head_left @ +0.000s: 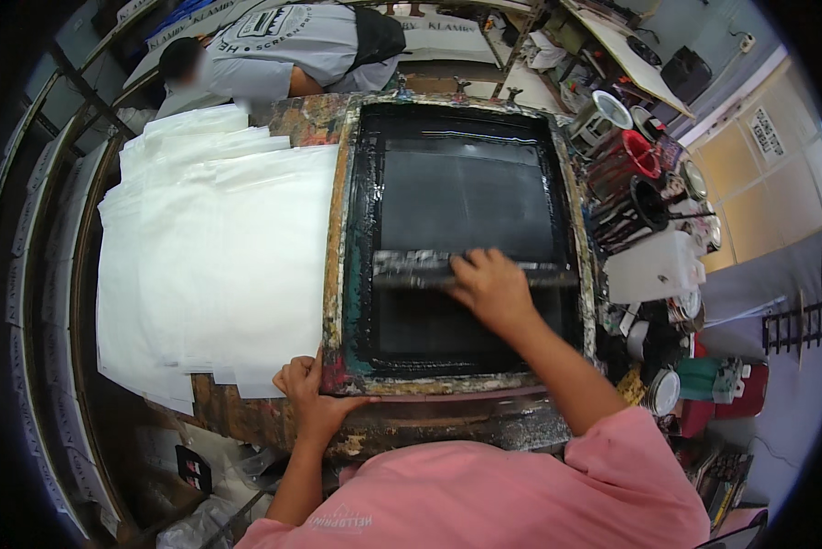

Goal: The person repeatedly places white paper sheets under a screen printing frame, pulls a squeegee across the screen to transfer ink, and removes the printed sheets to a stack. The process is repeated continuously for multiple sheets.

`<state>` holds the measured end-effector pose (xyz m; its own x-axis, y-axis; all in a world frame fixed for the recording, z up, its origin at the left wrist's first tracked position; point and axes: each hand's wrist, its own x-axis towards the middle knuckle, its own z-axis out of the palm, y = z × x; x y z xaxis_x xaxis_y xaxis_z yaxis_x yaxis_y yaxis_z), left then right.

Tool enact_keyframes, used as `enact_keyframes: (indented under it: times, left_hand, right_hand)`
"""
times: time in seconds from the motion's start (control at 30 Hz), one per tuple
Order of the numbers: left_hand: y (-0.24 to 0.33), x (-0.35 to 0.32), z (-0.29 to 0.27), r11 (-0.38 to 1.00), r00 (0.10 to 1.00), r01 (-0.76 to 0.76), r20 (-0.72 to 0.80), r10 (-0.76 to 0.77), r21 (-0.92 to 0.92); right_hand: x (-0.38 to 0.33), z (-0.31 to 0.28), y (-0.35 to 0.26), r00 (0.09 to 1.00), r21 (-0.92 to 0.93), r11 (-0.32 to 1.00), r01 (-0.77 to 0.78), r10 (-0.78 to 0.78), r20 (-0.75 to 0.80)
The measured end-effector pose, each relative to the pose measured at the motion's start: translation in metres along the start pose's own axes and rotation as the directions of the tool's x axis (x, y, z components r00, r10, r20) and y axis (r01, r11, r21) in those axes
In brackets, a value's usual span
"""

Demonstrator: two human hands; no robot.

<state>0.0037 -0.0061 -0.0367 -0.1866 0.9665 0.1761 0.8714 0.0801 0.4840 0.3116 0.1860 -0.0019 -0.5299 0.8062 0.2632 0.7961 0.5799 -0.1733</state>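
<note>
A paint-stained wooden worktop (246, 416) is carrying everything here, its near edge showing dark and smeared. A wide stack of white sheets (219, 265) is lying flat across its left part, the sheets fanning out slightly at their edges. Just beside the stack, a printing screen (466, 197) in an ink-crusted frame is sitting flat on the worktop's middle. Along the right side, open ink cans (635, 178) and a white plastic container (653, 265) are crowding together, touching one another.
</note>
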Motion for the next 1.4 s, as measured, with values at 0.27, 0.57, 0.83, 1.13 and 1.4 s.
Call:
enact_keyframes:
  times: [0.27,0.57,0.83,1.13,1.4]
  left_hand:
    - [0.001,0.001,-0.005,0.997,1.0,0.015,-0.018,-0.017,-0.082]
    - [0.002,-0.013,-0.004,0.995,0.986,-0.069,-0.155,0.056,-0.077]
    - [0.003,-0.005,0.011,0.888,0.971,-0.084,-0.236,-0.028,-0.452]
    - [0.099,0.099,-0.079,0.573,0.851,-0.369,-0.514,-0.109,-0.732]
    - [0.053,0.253,0.034,0.705,0.991,-0.105,-0.13,0.018,-0.701]
  right_hand:
    - [0.155,0.042,0.101,0.989,-0.079,0.997,0.022,-0.033,-0.143]
    - [0.124,-0.049,0.075,0.967,0.083,0.995,0.047,-0.067,0.247]
    - [-0.073,-0.112,-0.072,0.976,0.102,0.991,-0.085,0.062,0.208]
    - [0.013,-0.233,-0.093,0.935,-0.246,0.967,-0.067,-0.025,-0.353]
    - [0.083,-0.278,-0.062,0.867,-0.21,0.978,0.008,-0.111,-0.486]
